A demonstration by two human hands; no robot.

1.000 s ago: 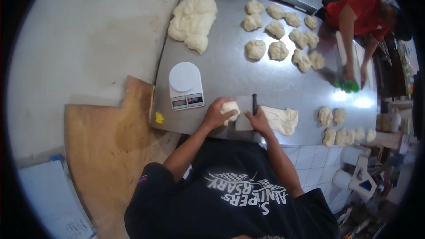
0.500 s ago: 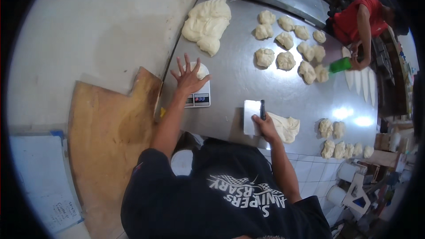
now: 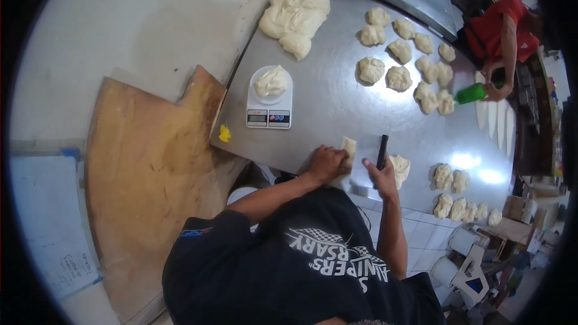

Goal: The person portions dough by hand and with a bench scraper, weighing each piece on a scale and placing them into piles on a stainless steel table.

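Note:
My right hand (image 3: 382,180) grips a dough scraper (image 3: 362,171) with a flat metal blade and a black handle, held at the table's near edge. Just right of it lies a flattened piece of dough (image 3: 400,171), partly hidden by the hand. Left of the blade, my left hand (image 3: 329,163) has its fingers curled on a small strip of dough (image 3: 348,146). A white kitchen scale (image 3: 285,100) stands farther left, bearing a lump of dough (image 3: 271,81).
Behind the scale spreads a large mass of dough (image 3: 295,15) on the steel table (image 3: 325,84). Several dough lumps (image 3: 371,70) sit at the far right, more (image 3: 443,176) at the near right. A co-worker in red (image 3: 500,30) holds a green bottle (image 3: 471,93). A yellow scrap (image 3: 224,133) lies near the left edge.
My left hand has left the dough on the scale and come right to a dough strip beside the scraper. The scraper has shifted right over the flattened dough. The view has tilted slightly.

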